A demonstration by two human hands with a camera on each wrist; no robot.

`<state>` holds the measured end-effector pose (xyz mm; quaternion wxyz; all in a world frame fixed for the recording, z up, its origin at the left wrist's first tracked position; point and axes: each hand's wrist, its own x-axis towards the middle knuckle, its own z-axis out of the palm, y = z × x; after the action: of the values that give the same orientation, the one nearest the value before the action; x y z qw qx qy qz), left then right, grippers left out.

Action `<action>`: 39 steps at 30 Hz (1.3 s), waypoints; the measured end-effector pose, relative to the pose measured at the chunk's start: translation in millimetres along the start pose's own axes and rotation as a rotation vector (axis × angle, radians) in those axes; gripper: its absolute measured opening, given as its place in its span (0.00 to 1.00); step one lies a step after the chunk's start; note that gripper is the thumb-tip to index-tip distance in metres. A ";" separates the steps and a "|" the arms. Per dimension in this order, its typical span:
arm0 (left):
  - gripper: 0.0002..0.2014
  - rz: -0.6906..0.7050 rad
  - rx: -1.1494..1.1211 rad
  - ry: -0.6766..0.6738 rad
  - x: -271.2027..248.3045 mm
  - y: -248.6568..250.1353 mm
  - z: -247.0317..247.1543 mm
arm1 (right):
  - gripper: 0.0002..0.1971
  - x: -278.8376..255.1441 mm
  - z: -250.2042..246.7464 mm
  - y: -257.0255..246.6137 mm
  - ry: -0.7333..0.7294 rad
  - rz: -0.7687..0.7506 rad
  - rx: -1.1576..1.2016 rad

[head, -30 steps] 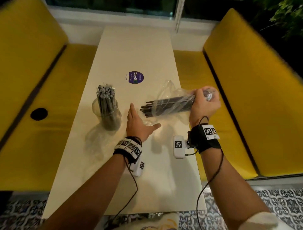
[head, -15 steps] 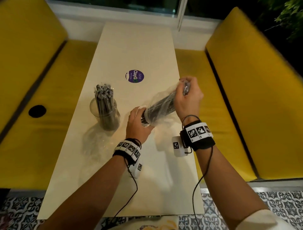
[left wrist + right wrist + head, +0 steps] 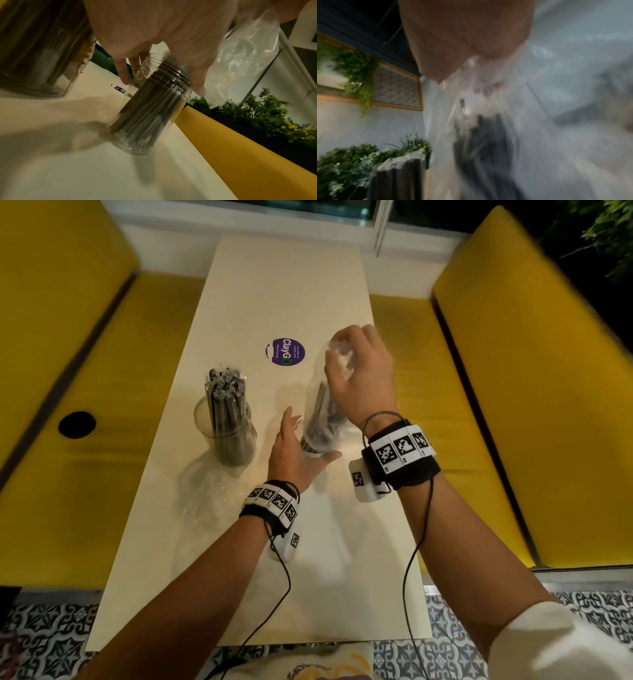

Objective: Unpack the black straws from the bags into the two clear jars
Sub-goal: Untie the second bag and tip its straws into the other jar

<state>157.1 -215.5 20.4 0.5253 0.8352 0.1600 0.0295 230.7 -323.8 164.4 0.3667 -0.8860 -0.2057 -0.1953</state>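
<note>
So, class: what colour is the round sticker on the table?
The round sticker is purple with white lettering and a touch of green, clearest in the head view.

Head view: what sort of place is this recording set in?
Probably a café or restaurant booth. Two yellow cushioned benches face each other across a long pale table bearing a round purple branded sticker, and a clear jar of black straws stands on it.

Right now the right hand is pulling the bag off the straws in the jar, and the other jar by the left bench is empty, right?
Not empty: the head view shows the other jar full of straws. The right hand does grip the bag.
</note>
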 end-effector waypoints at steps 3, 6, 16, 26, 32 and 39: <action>0.71 0.004 0.052 -0.005 2.6 -3.8 -0.3 | 0.11 0.8 1.5 -6.3 0.034 0.022 0.040; 0.60 -0.019 0.032 0.023 1.3 -7.5 2.0 | 0.27 -0.2 -4.6 -5.9 -0.039 0.116 0.098; 0.60 -0.049 0.053 -0.026 2.3 -5.1 -2.2 | 0.42 -31.3 -17.8 6.7 -0.318 0.120 0.029; 0.66 -0.083 0.091 -0.086 4.2 0.0 -11.8 | 0.27 -39.1 -32.9 2.9 0.157 0.111 0.076; 0.52 -0.066 0.060 -0.089 -8.5 6.0 -34.5 | 0.19 -45.5 -46.6 -11.8 0.318 0.080 0.145; 0.04 0.205 -0.478 0.161 -67.5 21.5 -136.3 | 0.11 -103.2 -34.8 -116.1 0.378 -0.089 0.324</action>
<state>68.6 -125.8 108.4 0.6875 0.6942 0.1046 0.1858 78.3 -297.0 202.0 0.5268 -0.7535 -0.2011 -0.3380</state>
